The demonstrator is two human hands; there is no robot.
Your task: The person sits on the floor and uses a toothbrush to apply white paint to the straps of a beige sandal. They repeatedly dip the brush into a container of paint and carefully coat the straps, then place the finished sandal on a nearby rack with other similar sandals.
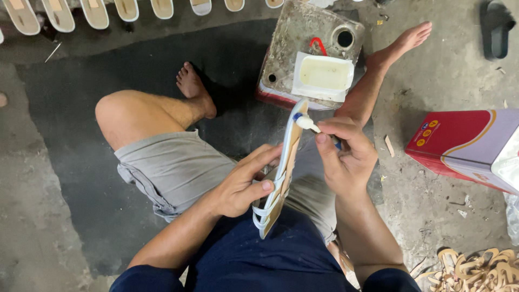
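My left hand (243, 186) grips a flat sandal sole (282, 173) with white straps, held on edge over my lap. My right hand (346, 157) holds a small brush (306, 123) with a white, glue-covered tip. The brush tip touches the upper edge of the sole. Just beyond it, a white square tray of pale glue (323, 75) rests on top of a dirty canister (303, 38) lying on the floor.
I sit on a concrete floor with bare legs spread. A row of pale soles (94, 13) lines the top edge. A red and white carton (470, 146) lies at the right, a black slipper (494, 30) at top right, and a pile of tan straps (476, 270) at bottom right.
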